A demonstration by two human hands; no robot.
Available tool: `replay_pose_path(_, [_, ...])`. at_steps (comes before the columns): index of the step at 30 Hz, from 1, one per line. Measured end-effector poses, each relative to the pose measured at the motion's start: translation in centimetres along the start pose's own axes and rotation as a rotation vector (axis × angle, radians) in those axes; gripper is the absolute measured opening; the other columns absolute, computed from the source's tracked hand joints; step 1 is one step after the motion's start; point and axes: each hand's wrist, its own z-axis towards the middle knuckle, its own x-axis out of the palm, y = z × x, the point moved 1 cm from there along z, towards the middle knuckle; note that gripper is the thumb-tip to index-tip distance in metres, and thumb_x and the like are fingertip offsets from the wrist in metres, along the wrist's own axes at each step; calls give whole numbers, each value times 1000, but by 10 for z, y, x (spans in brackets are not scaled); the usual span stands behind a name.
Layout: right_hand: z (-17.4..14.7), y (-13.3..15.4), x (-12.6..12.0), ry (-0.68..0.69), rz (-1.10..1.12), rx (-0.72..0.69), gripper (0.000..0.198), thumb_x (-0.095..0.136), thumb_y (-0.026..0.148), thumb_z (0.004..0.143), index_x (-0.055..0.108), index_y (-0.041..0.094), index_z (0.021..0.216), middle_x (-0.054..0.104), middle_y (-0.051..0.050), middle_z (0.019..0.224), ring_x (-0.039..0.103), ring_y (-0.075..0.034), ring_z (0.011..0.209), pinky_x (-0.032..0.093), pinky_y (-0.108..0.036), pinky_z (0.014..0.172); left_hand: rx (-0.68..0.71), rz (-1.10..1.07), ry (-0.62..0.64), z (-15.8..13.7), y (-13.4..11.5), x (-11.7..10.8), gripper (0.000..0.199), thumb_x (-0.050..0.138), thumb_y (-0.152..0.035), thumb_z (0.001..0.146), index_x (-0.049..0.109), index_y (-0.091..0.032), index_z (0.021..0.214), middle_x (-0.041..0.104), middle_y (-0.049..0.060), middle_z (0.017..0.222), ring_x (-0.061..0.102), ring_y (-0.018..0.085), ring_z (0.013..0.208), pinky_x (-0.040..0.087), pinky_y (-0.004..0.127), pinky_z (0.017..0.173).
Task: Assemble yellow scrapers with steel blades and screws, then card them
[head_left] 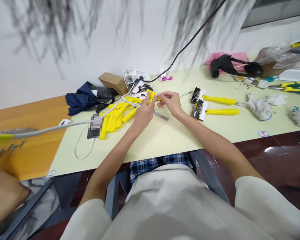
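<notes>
Over the middle of the table, my left hand (145, 111) is closed around a yellow plastic handle (150, 94). The fingers of my right hand (172, 102) are pinched together at the right end of this handle. A small red bit shows under the right fingers; I cannot make out what it is. Below the hands lies a flat metal strip (161, 115), partly hidden by the left hand. A thin metal rod (185, 94) shows just past the right hand. Left of my hands is a pile of similar yellow handles (112, 120).
At right lie two yellow handles with black-and-white cards (202, 110), then crumpled white cloth (258, 106) and green-yellow tools (293, 88). A cardboard box (113, 82), dark blue cloth (81, 96) and white cable (77, 146) are left. Another person's arm (7, 193) is at lower left.
</notes>
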Motion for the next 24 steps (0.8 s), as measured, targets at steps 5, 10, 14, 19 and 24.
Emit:
replay_pose_path(5, [-7,9,4,31,-12,-50,57,92,77,82,81,21,89,84,-6,85,83,-21,71,63,-25,56,-48,-57,-17,-2,-3,-2,44,80,-21,94,79,-33,136,56,11,175,54,36,162,48,52,131])
replay_pose_path(10, [-12,8,7,126,-97,-221,57,68,80,103,76,24,101,85,-7,100,84,-21,82,64,-29,68,-161,-255,-84,0,1,-7,38,84,-35,96,68,-32,131,75,8,146,78,26,127,66,35,102])
replay_pose_path(14, [-4,-7,0,216,-527,-443,26,69,48,111,72,23,115,81,-9,108,78,-25,95,63,-37,88,-332,-568,-157,6,8,-19,43,88,-38,89,56,-31,117,79,2,119,82,18,105,64,23,78])
replay_pose_path(19, [1,-26,-4,447,-988,-545,4,80,21,95,80,19,97,74,-16,116,67,-35,111,54,-53,104,-427,-721,-141,6,15,-40,42,85,-27,80,57,-28,112,76,1,100,81,19,99,64,26,78])
replay_pose_path(24, [-6,-35,1,480,-1082,-531,20,69,19,102,85,16,114,71,-20,128,58,-40,122,48,-56,108,-484,-875,-189,1,28,-46,40,85,-19,78,58,-26,106,74,2,96,79,20,96,61,26,74])
